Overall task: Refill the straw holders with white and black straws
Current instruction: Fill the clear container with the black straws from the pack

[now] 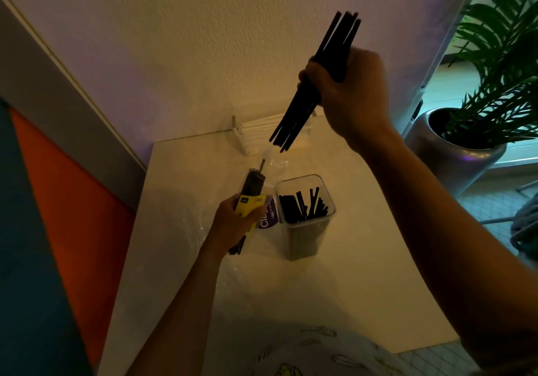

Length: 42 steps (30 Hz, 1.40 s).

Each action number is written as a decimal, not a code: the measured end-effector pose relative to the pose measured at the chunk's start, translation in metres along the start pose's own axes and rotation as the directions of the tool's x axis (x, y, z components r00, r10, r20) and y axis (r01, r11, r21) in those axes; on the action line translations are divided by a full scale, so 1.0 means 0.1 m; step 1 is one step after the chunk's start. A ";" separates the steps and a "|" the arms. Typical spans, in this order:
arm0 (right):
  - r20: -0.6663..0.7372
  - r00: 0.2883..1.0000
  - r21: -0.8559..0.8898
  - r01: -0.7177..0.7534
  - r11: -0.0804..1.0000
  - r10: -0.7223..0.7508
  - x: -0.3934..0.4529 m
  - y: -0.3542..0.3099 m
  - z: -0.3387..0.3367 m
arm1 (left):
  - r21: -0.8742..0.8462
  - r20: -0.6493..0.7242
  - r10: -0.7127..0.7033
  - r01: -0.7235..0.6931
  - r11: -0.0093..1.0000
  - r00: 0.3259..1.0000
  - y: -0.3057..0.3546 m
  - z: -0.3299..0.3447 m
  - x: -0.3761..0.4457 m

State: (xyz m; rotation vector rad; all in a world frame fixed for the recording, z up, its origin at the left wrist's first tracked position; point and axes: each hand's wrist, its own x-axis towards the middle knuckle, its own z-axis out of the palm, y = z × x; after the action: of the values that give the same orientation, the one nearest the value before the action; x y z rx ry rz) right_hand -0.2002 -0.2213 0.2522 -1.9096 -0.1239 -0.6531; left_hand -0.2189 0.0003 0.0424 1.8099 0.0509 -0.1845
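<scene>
A green plant (495, 64) stands in a silver pot (454, 154) on the tiled floor (492, 206), right of the white table (364, 273).

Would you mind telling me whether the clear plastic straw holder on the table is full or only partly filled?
Partly filled: the clear plastic straw holder stands upright with black straws leaning loosely inside.

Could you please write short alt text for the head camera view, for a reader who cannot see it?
A person's right hand holds a bundle of black straws raised above a clear square plastic holder already part-filled with black straws, on a white table. The left hand grips a yellow-labelled pack of black straws; white straws lie by the wall.
</scene>
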 end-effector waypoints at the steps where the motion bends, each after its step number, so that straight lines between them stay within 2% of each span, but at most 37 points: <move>1: -0.015 1.000 -0.020 0.020 1.000 -0.020 0.02 -0.03 -0.03 | 0.016 -0.009 -0.001 0.002 1.000 1.000 -0.03 -0.01 0.01; 5: 0.027 1.000 -0.141 0.019 0.990 -0.015 0.03 -0.04 -0.09 | 0.043 -0.075 0.007 -0.003 0.999 0.997 -0.12 -0.04 0.01; 8: 0.118 0.987 -0.245 -0.075 0.967 0.107 -0.06 0.20 -0.05 | 0.013 -0.109 -0.024 0.025 1.000 0.994 -0.13 -0.04 0.01; 12: 0.148 0.961 -0.356 -0.169 0.919 0.235 -0.28 0.61 0.12 | -0.006 -0.110 -0.027 0.026 1.000 0.994 -0.11 -0.01 0.00; 27: 0.293 0.847 -0.412 -0.308 0.858 0.444 -0.89 1.05 0.30 | -0.008 -0.065 -0.015 0.014 1.000 0.998 -0.05 0.05 -0.01; 33: 0.409 0.824 -0.454 -0.189 0.871 0.392 -0.85 1.04 0.29 | -0.013 -0.032 -0.020 0.020 1.000 0.999 -0.01 0.06 0.01; 35: 0.392 0.857 -0.459 -0.131 0.879 0.333 -0.82 1.00 0.28 | -0.011 -0.034 -0.018 0.018 1.000 0.999 0.01 0.06 0.01; 39: 0.227 0.968 -0.356 -0.023 0.934 0.110 -0.75 0.85 0.29 | -0.005 -0.025 0.004 -0.004 1.000 1.000 0.05 0.07 0.01; 42: 0.253 0.966 -0.260 0.006 0.966 0.062 -0.66 0.76 0.34 | 0.022 -0.012 0.013 -0.012 1.000 1.000 0.07 0.08 0.02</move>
State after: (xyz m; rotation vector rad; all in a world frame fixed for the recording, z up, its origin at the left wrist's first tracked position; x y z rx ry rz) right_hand -0.2150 -0.2104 0.1475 -2.2419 -0.1835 -0.4115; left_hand -0.2170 -0.0096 0.0470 1.8329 0.0460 -0.1662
